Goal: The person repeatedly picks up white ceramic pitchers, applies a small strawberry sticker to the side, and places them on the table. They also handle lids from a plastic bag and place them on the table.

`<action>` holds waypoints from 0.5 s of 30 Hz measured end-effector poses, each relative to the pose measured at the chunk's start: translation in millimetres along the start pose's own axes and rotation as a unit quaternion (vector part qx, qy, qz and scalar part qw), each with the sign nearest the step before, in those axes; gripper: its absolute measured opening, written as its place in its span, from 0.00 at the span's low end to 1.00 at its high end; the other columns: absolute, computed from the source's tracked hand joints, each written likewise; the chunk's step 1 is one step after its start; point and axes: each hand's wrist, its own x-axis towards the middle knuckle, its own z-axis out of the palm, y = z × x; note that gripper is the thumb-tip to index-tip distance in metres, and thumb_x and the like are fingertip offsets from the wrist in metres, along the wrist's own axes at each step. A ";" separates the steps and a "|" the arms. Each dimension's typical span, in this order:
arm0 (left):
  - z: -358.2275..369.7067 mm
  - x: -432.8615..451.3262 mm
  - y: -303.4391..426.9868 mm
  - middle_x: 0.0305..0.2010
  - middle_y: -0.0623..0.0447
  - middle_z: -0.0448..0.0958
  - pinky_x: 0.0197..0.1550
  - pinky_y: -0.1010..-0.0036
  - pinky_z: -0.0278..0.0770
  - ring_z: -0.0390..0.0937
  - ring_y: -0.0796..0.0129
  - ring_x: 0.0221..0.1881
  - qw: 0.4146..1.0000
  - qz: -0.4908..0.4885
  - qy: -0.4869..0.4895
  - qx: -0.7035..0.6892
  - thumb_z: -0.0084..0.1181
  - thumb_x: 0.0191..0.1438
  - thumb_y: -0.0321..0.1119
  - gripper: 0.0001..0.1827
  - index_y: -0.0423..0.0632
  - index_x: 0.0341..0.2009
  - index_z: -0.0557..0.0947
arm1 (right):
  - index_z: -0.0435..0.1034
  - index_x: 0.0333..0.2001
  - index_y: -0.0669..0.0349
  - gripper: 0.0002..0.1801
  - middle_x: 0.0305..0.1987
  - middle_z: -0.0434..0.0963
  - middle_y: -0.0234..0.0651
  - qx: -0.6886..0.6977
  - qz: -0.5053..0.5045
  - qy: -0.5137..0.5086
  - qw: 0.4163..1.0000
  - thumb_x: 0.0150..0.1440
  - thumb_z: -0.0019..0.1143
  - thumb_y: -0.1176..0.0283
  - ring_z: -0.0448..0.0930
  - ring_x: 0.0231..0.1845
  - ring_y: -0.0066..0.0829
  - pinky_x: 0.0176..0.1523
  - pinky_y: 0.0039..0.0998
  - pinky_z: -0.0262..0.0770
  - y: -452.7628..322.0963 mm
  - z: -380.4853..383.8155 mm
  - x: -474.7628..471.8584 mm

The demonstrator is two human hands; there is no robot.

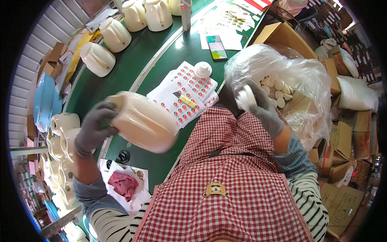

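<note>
My left hand (96,128), in a grey glove, grips the rim of a cream ceramic-looking jug (145,122). The jug lies tilted over the green work surface, its moulded handle facing up and its outline slightly blurred. In my right hand (266,112), also gloved, is a white ridged round piece (245,98), perhaps a lid or stopper. A similar white stepped lid (202,70) rests on sheets of red-and-green round stickers (187,87). Across those sheets lies a cutter blade (186,99) wrapped in yellow tape.
More cream jugs (97,59) stand along the far side and at left. A plastic-lined carton (281,66) by my right arm holds several white discs (279,87). A smartphone (216,47), a red cloth (123,185) and a black round part (124,156) lie on the green belt (169,40).
</note>
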 end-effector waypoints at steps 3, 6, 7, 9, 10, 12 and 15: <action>56.8 51.2 48.2 0.52 0.44 0.74 0.66 0.59 0.63 0.67 0.49 0.63 0.972 0.130 -0.190 -0.049 0.74 0.38 0.26 0.27 0.47 0.47 0.83 | 0.51 0.70 0.69 0.51 0.69 0.62 0.48 0.178 -0.001 -0.031 0.984 0.51 0.66 0.55 0.66 0.69 0.40 0.71 0.39 0.60 -14.6 44.9 18.6; 124.7 89.9 65.3 0.61 0.42 0.71 0.68 0.57 0.60 0.61 0.47 0.69 0.955 0.190 -0.178 -0.143 0.69 0.42 0.22 0.27 0.50 0.50 0.83 | 0.55 0.68 0.66 0.44 0.63 0.68 0.45 0.335 0.014 -0.046 0.941 0.54 0.61 0.53 0.70 0.65 0.40 0.70 0.41 0.63 11.7 59.4 25.8; 142.6 97.3 72.9 0.64 0.42 0.69 0.69 0.57 0.58 0.59 0.47 0.70 0.956 0.212 -0.146 -0.140 0.68 0.43 0.21 0.27 0.50 0.51 0.83 | 0.55 0.68 0.64 0.42 0.61 0.70 0.44 0.414 0.042 -0.043 0.908 0.57 0.58 0.53 0.71 0.64 0.40 0.70 0.42 0.65 19.5 55.6 24.6; 168.8 88.6 84.3 0.68 0.42 0.66 0.67 0.63 0.63 0.64 0.54 0.68 0.982 0.151 -0.050 -0.102 0.64 0.48 0.21 0.24 0.46 0.53 0.82 | 0.60 0.63 0.64 0.37 0.58 0.72 0.44 0.379 0.000 -0.030 0.925 0.58 0.56 0.51 0.73 0.61 0.41 0.68 0.43 0.67 20.6 39.6 15.1; 185.2 78.9 83.8 0.64 0.42 0.70 0.61 0.66 0.69 0.70 0.57 0.62 0.983 0.082 0.051 -0.155 0.64 0.50 0.21 0.22 0.44 0.51 0.81 | 0.60 0.63 0.64 0.37 0.58 0.72 0.44 0.400 0.010 -0.024 0.916 0.58 0.56 0.51 0.73 0.61 0.41 0.68 0.43 0.67 16.3 33.1 4.7; 204.2 44.9 101.9 0.61 0.44 0.73 0.58 0.72 0.73 0.75 0.65 0.56 0.935 -0.093 0.177 -0.292 0.58 0.57 0.21 0.12 0.37 0.46 0.80 | 0.59 0.65 0.64 0.37 0.59 0.71 0.44 0.371 0.020 0.000 0.928 0.60 0.55 0.50 0.72 0.62 0.41 0.68 0.42 0.67 19.3 28.6 -15.4; 242.5 -6.8 108.8 0.63 0.36 0.67 0.62 0.59 0.69 0.69 0.48 0.63 0.963 0.083 0.174 -0.189 0.71 0.46 0.30 0.25 0.40 0.49 0.79 | 0.52 0.69 0.61 0.38 0.64 0.65 0.38 0.295 -0.039 -0.005 0.955 0.60 0.56 0.58 0.67 0.66 0.33 0.70 0.37 0.61 24.6 35.9 -44.0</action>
